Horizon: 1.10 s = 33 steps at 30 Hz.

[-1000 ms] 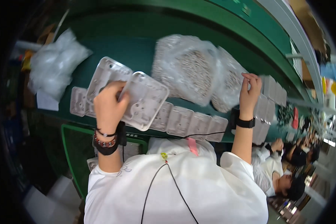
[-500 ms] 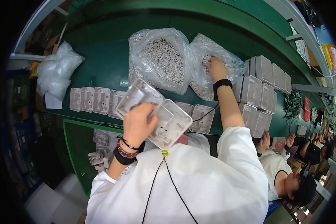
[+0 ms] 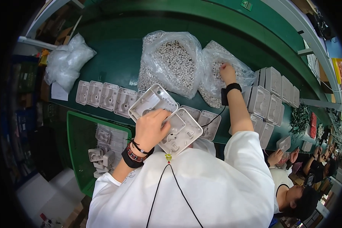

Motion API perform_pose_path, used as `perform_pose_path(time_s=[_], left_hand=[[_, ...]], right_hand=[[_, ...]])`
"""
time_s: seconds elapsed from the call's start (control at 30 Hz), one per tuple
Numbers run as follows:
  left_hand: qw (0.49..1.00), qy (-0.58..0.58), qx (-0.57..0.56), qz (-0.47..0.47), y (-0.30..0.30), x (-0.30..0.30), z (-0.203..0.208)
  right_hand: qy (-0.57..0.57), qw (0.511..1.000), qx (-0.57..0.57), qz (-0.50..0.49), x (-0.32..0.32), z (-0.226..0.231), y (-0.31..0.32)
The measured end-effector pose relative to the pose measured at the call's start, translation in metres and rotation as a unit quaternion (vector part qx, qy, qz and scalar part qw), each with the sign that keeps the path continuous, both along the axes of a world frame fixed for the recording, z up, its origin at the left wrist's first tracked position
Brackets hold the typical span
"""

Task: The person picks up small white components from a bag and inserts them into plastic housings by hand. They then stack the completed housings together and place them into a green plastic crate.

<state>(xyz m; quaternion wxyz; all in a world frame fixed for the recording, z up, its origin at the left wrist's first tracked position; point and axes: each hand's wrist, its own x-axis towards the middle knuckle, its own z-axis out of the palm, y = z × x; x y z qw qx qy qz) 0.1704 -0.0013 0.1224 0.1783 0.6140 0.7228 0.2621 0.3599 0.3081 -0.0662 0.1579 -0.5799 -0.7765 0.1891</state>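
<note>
Right hand (image 3: 227,71) fingertips hidden in bag (image 3: 221,72) (probably gripping sth.).

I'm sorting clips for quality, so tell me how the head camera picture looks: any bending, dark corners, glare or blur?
Head view: strong fisheye bend, so the green table curves; corners are black; light is even, with glare on the clear bags; left hand and right hand look sharp; people at the right rim are small and squeezed.

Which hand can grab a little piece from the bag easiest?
The right hand. It is already inside the open bag of small pieces, while the left hand is busy holding two white plastic covers.
</note>
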Motion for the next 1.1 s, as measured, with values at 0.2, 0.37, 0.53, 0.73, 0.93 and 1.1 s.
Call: perform_pose_path(time_s=[0.2,0.37,0.53,0.73,0.93,1.1], left_hand=[[0.999,0.026,0.025,-0.016,0.007,0.000,0.000],[0.998,0.025,0.026,-0.042,0.013,0.006,-0.001],[0.997,0.017,0.031,-0.074,0.013,0.011,-0.003],[0.992,0.026,0.052,-0.116,0.015,0.018,-0.003],[0.989,0.040,0.043,-0.138,0.014,0.026,-0.003],[0.986,0.054,0.055,-0.146,0.014,0.030,-0.001]], right_hand=[[0.164,0.980,-0.112,-0.026,0.016,0.022,-0.008],[0.449,0.867,-0.210,-0.053,0.011,0.071,-0.053],[0.522,0.816,-0.241,-0.061,0.010,0.143,-0.128],[0.477,0.871,-0.107,0.059,0.023,0.166,-0.157],[0.353,0.914,-0.158,0.122,-0.001,0.182,-0.182],[0.163,0.930,0.121,0.307,-0.023,0.181,-0.181]])
